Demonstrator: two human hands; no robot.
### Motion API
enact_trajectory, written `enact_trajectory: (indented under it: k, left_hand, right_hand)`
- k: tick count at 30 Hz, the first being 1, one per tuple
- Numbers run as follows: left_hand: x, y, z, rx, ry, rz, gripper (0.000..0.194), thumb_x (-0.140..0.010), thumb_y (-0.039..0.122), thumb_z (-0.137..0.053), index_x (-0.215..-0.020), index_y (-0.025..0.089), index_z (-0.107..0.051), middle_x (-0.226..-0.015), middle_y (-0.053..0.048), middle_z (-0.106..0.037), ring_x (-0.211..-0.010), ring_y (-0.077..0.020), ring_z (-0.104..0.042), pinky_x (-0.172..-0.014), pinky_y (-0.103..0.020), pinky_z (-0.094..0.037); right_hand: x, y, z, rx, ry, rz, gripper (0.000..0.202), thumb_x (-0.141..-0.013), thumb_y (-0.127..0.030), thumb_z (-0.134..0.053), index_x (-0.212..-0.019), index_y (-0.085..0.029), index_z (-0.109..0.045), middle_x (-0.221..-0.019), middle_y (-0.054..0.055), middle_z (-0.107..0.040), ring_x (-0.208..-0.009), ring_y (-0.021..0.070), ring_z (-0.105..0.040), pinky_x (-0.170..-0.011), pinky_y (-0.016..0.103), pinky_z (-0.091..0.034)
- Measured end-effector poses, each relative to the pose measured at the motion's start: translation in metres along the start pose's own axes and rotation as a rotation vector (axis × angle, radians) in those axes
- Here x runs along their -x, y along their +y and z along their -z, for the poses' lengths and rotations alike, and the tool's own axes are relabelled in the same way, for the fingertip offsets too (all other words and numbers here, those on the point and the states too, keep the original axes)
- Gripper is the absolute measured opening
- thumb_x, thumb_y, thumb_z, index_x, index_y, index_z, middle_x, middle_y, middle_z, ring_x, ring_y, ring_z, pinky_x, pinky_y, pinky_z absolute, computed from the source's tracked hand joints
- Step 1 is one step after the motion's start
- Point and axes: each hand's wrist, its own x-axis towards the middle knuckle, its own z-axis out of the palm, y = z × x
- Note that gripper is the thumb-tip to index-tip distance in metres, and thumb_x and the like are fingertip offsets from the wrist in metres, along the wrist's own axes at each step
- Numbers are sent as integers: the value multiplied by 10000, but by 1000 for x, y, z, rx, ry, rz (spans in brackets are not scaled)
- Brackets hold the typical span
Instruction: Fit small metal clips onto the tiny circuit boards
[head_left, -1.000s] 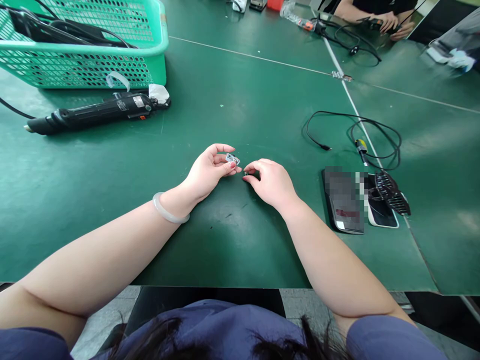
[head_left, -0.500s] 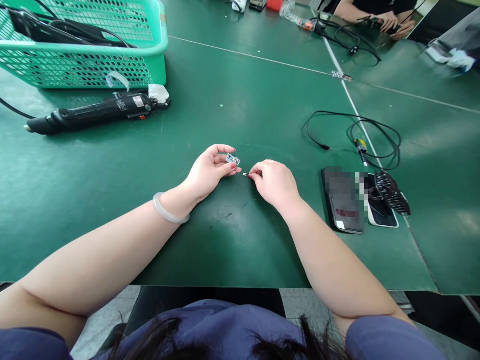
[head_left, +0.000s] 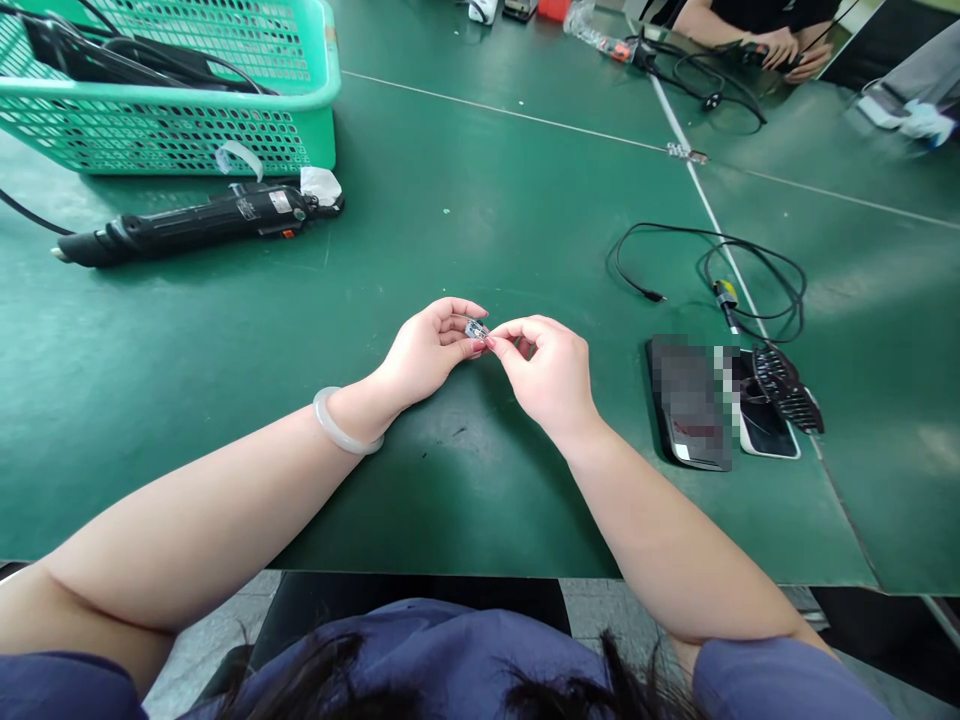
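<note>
Between the thumb and fingers of my left hand (head_left: 429,350) is a small silvery-grey part with dark details, perhaps a little circuit board (head_left: 475,328). My right hand (head_left: 545,368) is pinched closed, its fingertips meeting the right end of that part. The tiny light-coloured piece in the right fingertips is now mostly hidden by them. Both hands are just above the green table (head_left: 450,480), fingertips touching or almost touching each other.
A black electric screwdriver (head_left: 202,222) lies at left before a green basket (head_left: 315,130) of cables. On the right are a black cable (head_left: 637,290), a dark phone (head_left: 690,400), a white-edged phone (head_left: 772,440) and a hair claw (head_left: 787,388). Another person's hands (head_left: 787,52) are at the far right.
My right hand has moved left, bringing its small piece up against the part in my left hand. The left hand has shifted slightly right and turned the part a little.
</note>
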Motion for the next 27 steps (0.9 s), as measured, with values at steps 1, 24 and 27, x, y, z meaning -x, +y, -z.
enact_trajectory:
  k: [1,24,27]
  left_hand:
    - [0,0,0,-21,-3,-8,236,-768,58,-650,-983,147,-607,-826,0,-626,-731,-85,-656,-793,-262,-560]
    - [1,3,-1,-14,9,-4,236,-764,27,-634,-970,138,-604,-820,2,-645,-727,-79,-660,-782,-254,-565]
    - [0,5,-1,54,9,19,239,-765,-5,-621,-963,128,-593,-772,11,-649,-709,-78,-664,-763,-245,-559]
  right_hand:
    - [0,0,0,2,1,-4,103,-820,-212,-624,-749,-207,-699,-753,2,-681,-631,129,-543,-640,276,-448]
    - [0,0,-1,-43,17,-17,96,-818,-256,-642,-780,-212,-718,-780,-1,-702,-612,120,-534,-655,283,-468]
    - [0,1,-1,-84,21,-21,119,-839,-272,-621,-853,-212,-723,-845,10,-709,-626,119,-550,-662,286,-488]
